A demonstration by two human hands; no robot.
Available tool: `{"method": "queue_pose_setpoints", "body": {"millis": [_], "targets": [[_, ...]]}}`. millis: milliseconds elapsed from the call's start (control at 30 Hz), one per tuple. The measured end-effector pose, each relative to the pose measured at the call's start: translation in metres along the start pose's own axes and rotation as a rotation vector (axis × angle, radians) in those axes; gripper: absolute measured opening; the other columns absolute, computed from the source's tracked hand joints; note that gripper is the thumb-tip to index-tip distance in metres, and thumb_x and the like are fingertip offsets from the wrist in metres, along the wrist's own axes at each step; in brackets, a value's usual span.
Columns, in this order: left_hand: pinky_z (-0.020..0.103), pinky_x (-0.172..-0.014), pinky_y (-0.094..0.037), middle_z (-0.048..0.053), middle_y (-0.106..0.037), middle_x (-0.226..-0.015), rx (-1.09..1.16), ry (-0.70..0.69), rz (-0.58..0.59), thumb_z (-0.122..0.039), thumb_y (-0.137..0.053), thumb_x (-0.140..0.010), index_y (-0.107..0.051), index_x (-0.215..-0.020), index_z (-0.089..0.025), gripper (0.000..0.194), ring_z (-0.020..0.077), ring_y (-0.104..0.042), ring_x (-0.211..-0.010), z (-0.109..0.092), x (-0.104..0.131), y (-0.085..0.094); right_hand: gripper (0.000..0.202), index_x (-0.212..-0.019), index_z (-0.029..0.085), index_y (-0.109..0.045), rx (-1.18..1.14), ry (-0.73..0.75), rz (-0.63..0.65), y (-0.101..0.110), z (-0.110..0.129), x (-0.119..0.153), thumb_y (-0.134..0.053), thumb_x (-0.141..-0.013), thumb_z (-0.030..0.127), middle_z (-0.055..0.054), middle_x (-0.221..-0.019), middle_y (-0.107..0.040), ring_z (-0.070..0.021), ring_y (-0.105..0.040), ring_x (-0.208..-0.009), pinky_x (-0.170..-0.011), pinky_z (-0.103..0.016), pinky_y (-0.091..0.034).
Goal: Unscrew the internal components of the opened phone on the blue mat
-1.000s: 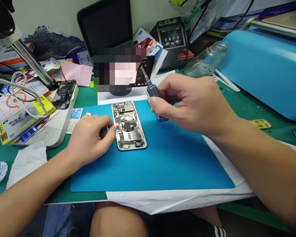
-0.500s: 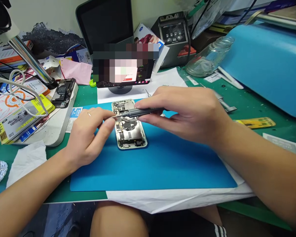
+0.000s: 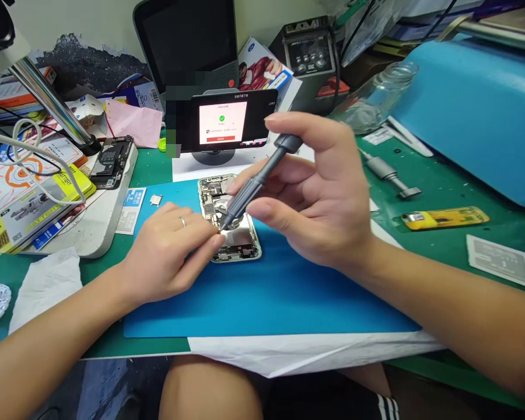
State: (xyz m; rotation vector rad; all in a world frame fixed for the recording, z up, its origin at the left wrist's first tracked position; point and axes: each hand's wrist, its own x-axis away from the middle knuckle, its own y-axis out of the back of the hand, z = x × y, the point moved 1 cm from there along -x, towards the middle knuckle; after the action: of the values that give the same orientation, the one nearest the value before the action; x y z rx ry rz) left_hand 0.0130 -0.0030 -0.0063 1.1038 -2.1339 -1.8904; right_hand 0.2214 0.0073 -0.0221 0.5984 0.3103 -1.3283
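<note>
Nearest me, the blue mat [image 3: 262, 303] stretches from its near edge up to my wrists, giving me room to draw back. My left hand [image 3: 170, 245] is over it, finger and thumb brought together at the driver's tip; whether they're gripping anything there, I can't tell. My right hand [image 3: 324, 186] is grasping the grey screwdriver [image 3: 262, 181], slanted down to meet those fingertips. Right beneath them lies the opened phone [image 3: 246, 236], flat on the mat, its lower right edge showing. I'd call this step bringing tip and fingertips together; the next move seems to want a steady tip and a light touch above those exposed parts. Just beyond my left knuckles, a small metal piece [image 3: 156, 200] sits where a sweep could catch it. Past my right hand there's a grey tool [image 3: 385, 172], and farther, beyond both hands, the lit screen [image 3: 222, 123] limits forward reach.
</note>
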Motion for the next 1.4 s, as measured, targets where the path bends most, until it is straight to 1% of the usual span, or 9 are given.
{"method": "queue_pose_setpoints", "body": {"millis": [100, 233, 300, 433, 567, 733, 967, 1267, 1400], "targets": [[0.034, -0.065, -0.033, -0.001, -0.058, -0.066, 0.03, -0.03, 0.04, -0.021, -0.043, -0.105, -0.053, -0.077, -0.02, 0.03, 0.015, -0.05, -0.062, -0.002, 0.0, 0.0, 0.054, -0.14, 0.038, -0.042, 0.006, -0.004, -0.009, -0.002, 0.003, 0.003, -0.067, -0.092, 0.046, -0.003, -0.106, -0.072, -0.0233, -0.074, -0.093, -0.072, -0.036, -0.064], [0.032, -0.063, -0.033, -0.002, -0.05, -0.062, 0.039, 0.083, -0.019, -0.02, -0.042, -0.104, -0.045, -0.07, -0.021, 0.034, 0.0144, -0.043, -0.058, 0.0, -0.001, 0.004, 0.048, -0.138, 0.042, -0.044, 0.128, 0.026, -0.166, 0.0, 0.003, 0.006, -0.063, -0.094, 0.035, -0.001, -0.125, -0.067, -0.0211, -0.074, -0.095, -0.07, -0.034, -0.061], [0.031, -0.06, -0.031, -0.003, -0.044, -0.058, 0.03, 0.148, -0.047, -0.021, -0.043, -0.102, -0.039, -0.066, -0.021, 0.037, 0.0138, -0.038, -0.055, 0.001, -0.002, 0.005, 0.049, -0.139, 0.043, -0.043, 0.151, 0.054, -0.202, 0.002, -0.002, 0.006, -0.06, -0.095, 0.033, -0.001, -0.124, -0.067, -0.021, -0.073, -0.093, -0.071, -0.035, -0.061], [0.031, -0.056, -0.026, -0.004, -0.039, -0.051, 0.049, 0.262, 0.006, -0.029, -0.05, -0.1, -0.042, -0.06, -0.02, 0.041, 0.0119, -0.037, -0.05, 0.004, -0.002, 0.003, 0.054, -0.144, 0.041, -0.04, 0.194, 0.124, -0.026, 0.003, -0.01, 0.007, -0.057, -0.095, 0.026, -0.002, -0.104, -0.071, -0.0224, -0.072, -0.086, -0.07, -0.038, -0.062], [0.031, -0.053, -0.022, -0.002, -0.051, -0.05, 0.056, 0.353, 0.186, -0.041, -0.057, -0.093, -0.051, -0.059, -0.019, 0.041, 0.0122, -0.043, -0.047, 0.004, 0.001, -0.002, 0.067, -0.15, 0.042, -0.037, 0.215, 0.329, 0.158, -0.001, -0.01, 0.01, -0.056, -0.092, 0.013, -0.002, -0.112, -0.073, -0.0192, -0.072, -0.084, -0.072, -0.034, -0.065], [0.031, -0.054, -0.018, 0.0, -0.054, -0.05, -0.031, 0.364, 0.379, -0.058, -0.054, -0.091, -0.054, -0.058, -0.02, 0.05, 0.0149, -0.042, -0.048, 0.002, 0.001, -0.003, 0.07, -0.153, 0.025, -0.038, 0.281, 0.581, 0.147, -0.007, -0.01, 0.009, -0.057, -0.089, 0.003, -0.009, -0.122, -0.073, -0.0164, -0.074, -0.085, -0.074, -0.03, -0.067], [0.03, -0.055, -0.017, 0.002, -0.054, -0.05, -0.077, 0.394, 0.43, -0.065, -0.052, -0.091, -0.055, -0.057, -0.02, 0.056, 0.0159, -0.043, -0.049, 0.004, -0.001, -0.003, 0.062, -0.148, 0.019, -0.043, 0.304, 0.563, 0.144, -0.006, -0.012, 0.01, -0.058, -0.09, 0.004, -0.008, -0.117, -0.074, -0.0146, -0.074, -0.085, -0.075, -0.027, -0.067], [0.031, -0.056, -0.014, 0.004, -0.049, -0.047, -0.161, 0.375, 0.473, -0.074, -0.046, -0.091, -0.049, -0.05, -0.02, 0.068, 0.0162, -0.038, -0.048, 0.004, -0.002, -0.004, 0.065, -0.149, 0.022, -0.044, 0.338, 0.565, 0.159, -0.004, -0.008, 0.009, -0.058, -0.089, 0.002, -0.007, -0.112, -0.076, -0.0152, -0.073, -0.078, -0.069, -0.028, -0.066], [0.032, -0.054, -0.014, 0.004, -0.049, -0.047, -0.221, 0.371, 0.5, -0.079, -0.045, -0.089, -0.05, -0.049, -0.02, 0.071, 0.0171, -0.038, -0.048, 0.004, -0.002, -0.004, 0.05, -0.142, 0.019, -0.051, 0.359, 0.575, 0.183, -0.002, -0.006, 0.008, -0.06, -0.094, 0.009, -0.007, -0.115, -0.076, -0.0148, -0.076, -0.087, -0.078, -0.026, -0.066]]}}
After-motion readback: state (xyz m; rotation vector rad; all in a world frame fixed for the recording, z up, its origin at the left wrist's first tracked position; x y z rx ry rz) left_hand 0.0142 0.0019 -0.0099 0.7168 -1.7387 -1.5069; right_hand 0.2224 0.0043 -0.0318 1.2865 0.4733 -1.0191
